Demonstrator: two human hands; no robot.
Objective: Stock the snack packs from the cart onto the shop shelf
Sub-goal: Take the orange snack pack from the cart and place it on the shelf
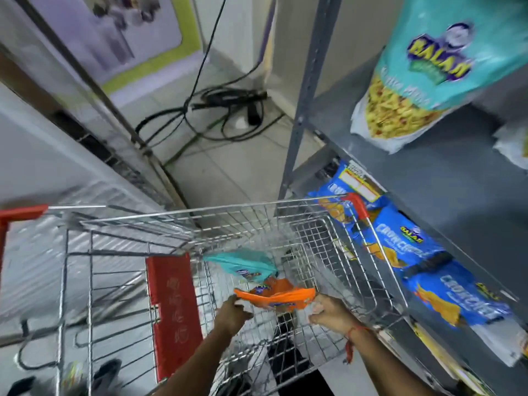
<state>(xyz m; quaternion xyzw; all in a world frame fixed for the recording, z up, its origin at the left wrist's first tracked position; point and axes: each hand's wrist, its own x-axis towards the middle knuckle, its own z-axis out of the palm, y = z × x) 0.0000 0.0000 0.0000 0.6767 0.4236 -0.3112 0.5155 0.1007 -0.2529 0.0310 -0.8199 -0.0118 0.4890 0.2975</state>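
Note:
Both my hands reach down into the wire cart (pixel 257 215). My left hand (pixel 233 311) pinches the left end of an orange snack pack (pixel 275 295), and my right hand (pixel 328 311) grips its right end. A teal snack pack (pixel 243 264) lies in the cart basket just beyond the orange one. The grey metal shelf (pixel 445 178) stands to the right. A teal Balaji pack (pixel 428 70) stands on its upper level, and several blue Crunchex packs (pixel 400 247) lie on the level below.
The cart has red handle corners (pixel 358 204) and a red child-seat flap (pixel 171 312). Black cables (pixel 225 112) coil on the tiled floor ahead. A white cabinet (pixel 43 167) stands at the left.

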